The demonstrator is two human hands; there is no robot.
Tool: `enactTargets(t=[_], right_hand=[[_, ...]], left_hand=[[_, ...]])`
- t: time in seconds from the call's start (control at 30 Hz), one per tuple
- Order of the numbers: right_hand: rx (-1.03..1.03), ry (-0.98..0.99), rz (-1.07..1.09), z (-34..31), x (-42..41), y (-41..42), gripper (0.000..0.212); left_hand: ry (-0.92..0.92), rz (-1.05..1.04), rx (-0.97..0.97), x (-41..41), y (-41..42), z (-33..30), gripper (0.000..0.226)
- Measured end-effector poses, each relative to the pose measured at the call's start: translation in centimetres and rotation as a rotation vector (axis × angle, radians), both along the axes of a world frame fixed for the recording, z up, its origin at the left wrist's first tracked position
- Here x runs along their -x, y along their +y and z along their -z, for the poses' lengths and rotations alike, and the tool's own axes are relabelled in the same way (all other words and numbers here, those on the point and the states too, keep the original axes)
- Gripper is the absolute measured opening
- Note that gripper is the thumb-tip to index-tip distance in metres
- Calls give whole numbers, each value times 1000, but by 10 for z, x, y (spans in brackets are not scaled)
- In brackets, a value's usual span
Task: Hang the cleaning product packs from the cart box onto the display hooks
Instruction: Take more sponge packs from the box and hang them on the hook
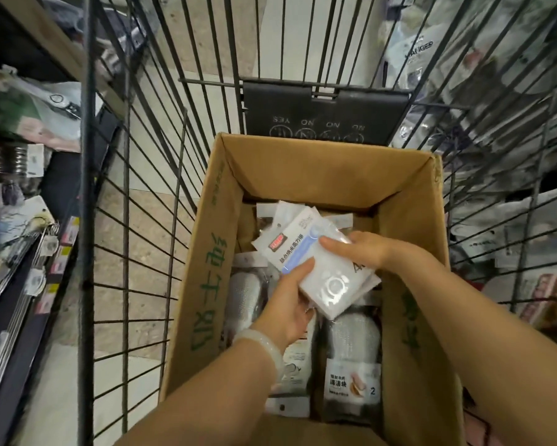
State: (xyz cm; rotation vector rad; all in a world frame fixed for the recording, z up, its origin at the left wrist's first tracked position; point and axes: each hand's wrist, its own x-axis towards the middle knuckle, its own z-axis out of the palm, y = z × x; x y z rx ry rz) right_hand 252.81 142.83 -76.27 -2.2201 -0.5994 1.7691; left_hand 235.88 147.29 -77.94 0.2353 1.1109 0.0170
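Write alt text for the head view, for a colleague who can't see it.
Both hands, left hand and right hand, hold a small stack of white sponge packs over an open cardboard box in a wire cart. More packs lie in the box; display hooks stand at left.

Wire cart (109, 175), open cardboard box (206, 239) standing in its basket

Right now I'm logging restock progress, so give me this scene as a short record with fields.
setting: wire cart in a shop aisle
container: open cardboard box in the cart
left hand: grips white sponge packs from below
right hand: holds the same packs from the right
left in box: scrubber packs
display hooks: at left, not reached yet
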Motion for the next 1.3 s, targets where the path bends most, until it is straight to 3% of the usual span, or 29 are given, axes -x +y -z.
enactTargets(t=[0.07, 0.2, 0.27, 0.5, 0.63, 0.8, 0.97, 1.1, 1.3], right_hand=[[2, 106, 53, -5, 0, -4, 47], [-122, 205, 400, -1, 18, -13, 79], [-179, 222, 546, 3, 30, -22, 88], [-438, 285, 832, -51, 49, -43, 78], [-575, 232, 930, -96, 57, -46, 51], [-740, 192, 967, -145, 75, -60, 68], [-835, 114, 964, -197, 108, -90, 69], [-929, -37, 1010, -245, 156, -136, 36], [-1091, -159, 1079, -314, 268, -227, 65]], left_hand=[[-7, 48, -31, -1, 6, 3, 42], [-8, 135, -86, -8, 11, 2, 43], [-42, 166, -133, -6, 14, 2, 59], [-152, 296, -308, -10, 33, -44, 90], [-239, 336, -417, -18, 38, -85, 83], [-335, 375, -512, -12, 32, -137, 88], [-438, 434, -597, 12, 9, -191, 90], [-535, 536, -698, 47, -28, -243, 90], [-670, 601, -841, 145, -117, -332, 77]])
